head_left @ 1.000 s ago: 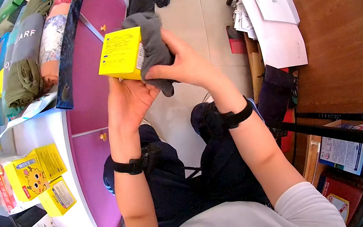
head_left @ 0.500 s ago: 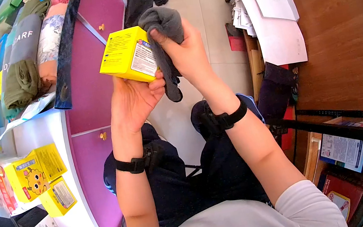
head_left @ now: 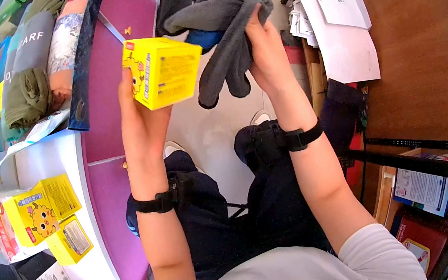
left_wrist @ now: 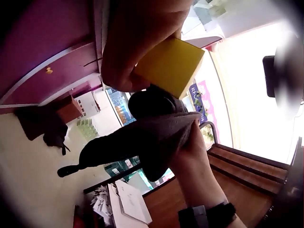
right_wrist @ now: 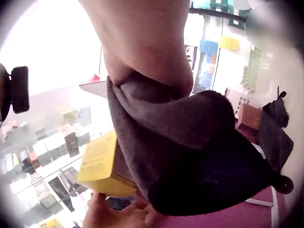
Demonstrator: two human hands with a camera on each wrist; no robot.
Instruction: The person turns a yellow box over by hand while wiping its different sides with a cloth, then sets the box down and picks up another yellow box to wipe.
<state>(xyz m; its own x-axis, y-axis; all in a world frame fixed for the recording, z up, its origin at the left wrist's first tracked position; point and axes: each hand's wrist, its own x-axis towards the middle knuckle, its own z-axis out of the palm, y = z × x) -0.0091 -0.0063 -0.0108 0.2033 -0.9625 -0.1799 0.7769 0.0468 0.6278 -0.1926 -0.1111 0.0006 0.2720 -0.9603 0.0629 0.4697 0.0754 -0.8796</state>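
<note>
A yellow printed box (head_left: 173,74) with a cartoon face on one side is in my left hand (head_left: 142,115), whose fingers grip it from the left and below. My right hand (head_left: 270,57) pinches a dark grey cloth (head_left: 222,26), which drapes down in folds to the right of the box. In the left wrist view the cloth (left_wrist: 137,140) hangs from the right hand just below the box (left_wrist: 171,66). The right wrist view shows the cloth (right_wrist: 185,142) partly covering the box (right_wrist: 102,164).
At left, more yellow boxes (head_left: 34,218) stand on a white counter (head_left: 92,223) with purple cabinet doors (head_left: 102,113). Rolled scarves (head_left: 34,47) lie behind them. A black bag (head_left: 181,0) rests on the floor ahead. White papers (head_left: 342,29) are stacked on the right shelf.
The right hand has drawn the grey cloth away from the box, to the right, and it hangs more spread out. The left hand has turned the box, bringing its cartoon side into view.
</note>
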